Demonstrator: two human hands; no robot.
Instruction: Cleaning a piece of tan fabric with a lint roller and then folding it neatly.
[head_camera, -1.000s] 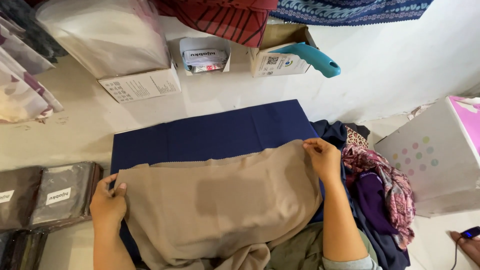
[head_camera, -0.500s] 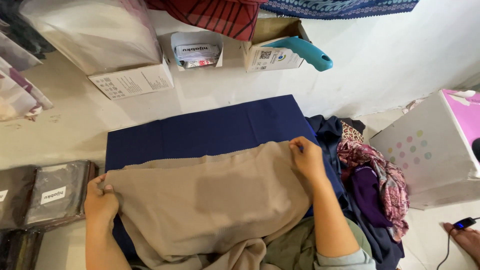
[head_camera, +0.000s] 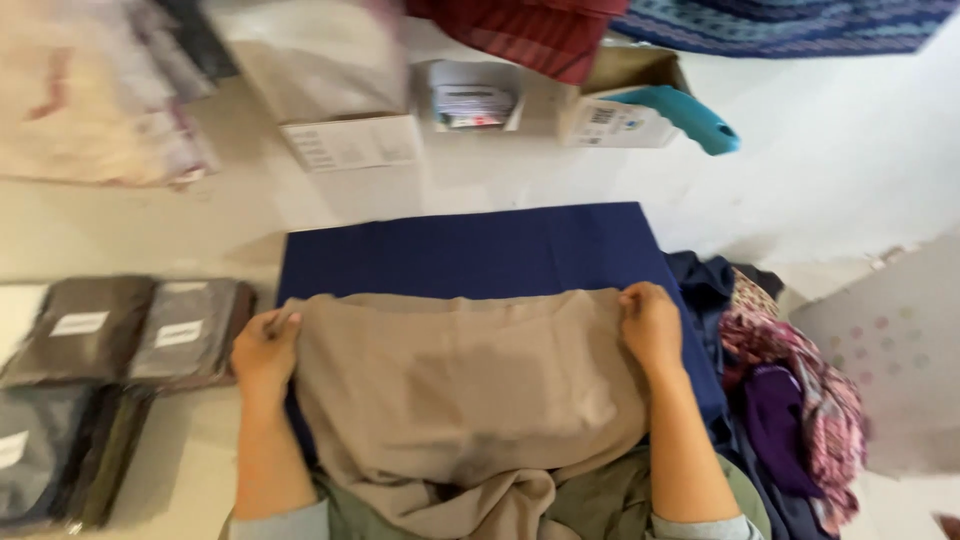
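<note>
Seen from the head camera: a tan cloth (head_camera: 460, 390) lies over a dark blue cloth (head_camera: 480, 250) spread flat on the pale floor (head_camera: 830, 160), its near end bunched toward the person's lap. The left hand (head_camera: 265, 350) pinches the tan cloth's far-left corner, fingers curled on the fabric. The right hand (head_camera: 652, 322) grips the far-right corner the same way, knuckles up. The far edge runs fairly straight between the two hands, well short of the blue cloth's far edge. To handle this well, both corners likely need even tension and a level edge, so no slack or crease forms in the middle. Along the left edge of the floor sit flat packed grey garments (head_camera: 120, 340); to the right, a heap of patterned cloths (head_camera: 790, 400). Small cardboard boxes (head_camera: 470, 95) and a teal handle (head_camera: 690, 112) lie at the far side.
</note>
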